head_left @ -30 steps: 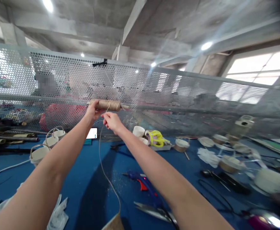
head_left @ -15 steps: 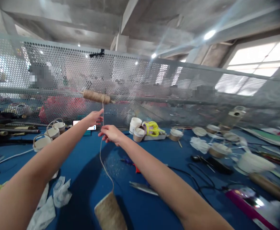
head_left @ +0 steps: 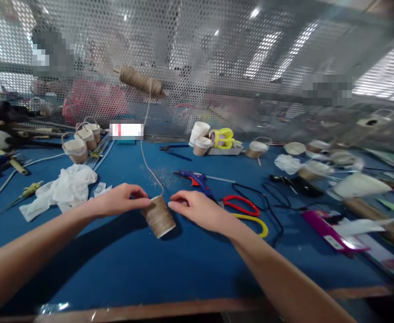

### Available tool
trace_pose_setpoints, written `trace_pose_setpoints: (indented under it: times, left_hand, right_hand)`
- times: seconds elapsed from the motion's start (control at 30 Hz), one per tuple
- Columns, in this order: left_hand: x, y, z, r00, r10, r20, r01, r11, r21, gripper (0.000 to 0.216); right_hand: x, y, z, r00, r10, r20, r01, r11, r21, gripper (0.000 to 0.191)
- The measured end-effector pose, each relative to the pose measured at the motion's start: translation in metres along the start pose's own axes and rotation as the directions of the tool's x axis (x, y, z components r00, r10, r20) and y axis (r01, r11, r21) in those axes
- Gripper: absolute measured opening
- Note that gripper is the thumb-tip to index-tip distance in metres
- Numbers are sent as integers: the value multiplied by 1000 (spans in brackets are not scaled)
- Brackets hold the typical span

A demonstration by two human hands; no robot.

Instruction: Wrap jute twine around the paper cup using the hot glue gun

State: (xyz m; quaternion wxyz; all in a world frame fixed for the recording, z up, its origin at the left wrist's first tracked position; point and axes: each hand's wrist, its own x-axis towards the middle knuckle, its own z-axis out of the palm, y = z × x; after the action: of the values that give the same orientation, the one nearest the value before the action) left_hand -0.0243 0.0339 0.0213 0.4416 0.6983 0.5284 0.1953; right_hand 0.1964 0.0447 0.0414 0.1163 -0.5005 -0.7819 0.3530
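Note:
A small cup wrapped in brown twine [head_left: 158, 217] lies tilted on the blue table [head_left: 190, 264]. My left hand [head_left: 119, 200] touches its left side with fingers curled round it. My right hand [head_left: 197, 209] rests just to its right, fingertips at the cup's rim, fingers loosely apart. A strand of twine [head_left: 146, 157] runs up from the cup to a twine spool [head_left: 139, 81] hung on the perforated metal screen [head_left: 217, 67].
A blue glue gun [head_left: 197, 179], red and yellow scissors [head_left: 247, 211] and black cables lie right of my hands. Crumpled white cloth [head_left: 62, 188] lies left. Small white cups with handles [head_left: 80, 141], paper cups [head_left: 199, 137] and clutter stand farther back. A person sits behind the screen.
Both hands came down from the hanging spool to the twine-wrapped cup on the table. The view tilted down from ceiling to tabletop.

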Motion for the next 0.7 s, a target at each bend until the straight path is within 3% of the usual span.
trace_pose_setpoints:
  times: [0.07,0.17,0.27,0.47,0.57,0.7]
  left_hand:
    - [-4,-1,17,999,-4,42,7,998,-70,27]
    - [-6,-2,32,1000,21,13,-18,974,-225,21]
    - [-13,-3,38,997,72,-3,-70,954,-290,17]
    - [-22,-3,46,989,145,5,-130,904,-407,15]
    - [-21,-2,50,985,171,3,-157,906,-393,15]
    - [-21,-2,52,983,183,-3,-174,928,-330,14]
  right_hand:
    - [-6,0,14,999,-29,21,29,1000,2,26]
    - [-9,1,28,992,-122,-24,122,992,38,28]
    - [-10,7,30,980,-168,-108,178,980,89,30]
    - [-18,13,26,954,-250,-165,269,957,106,23]
    - [-21,12,26,936,-288,-202,308,948,78,21]
    - [-21,12,28,956,-230,-180,241,970,43,21]
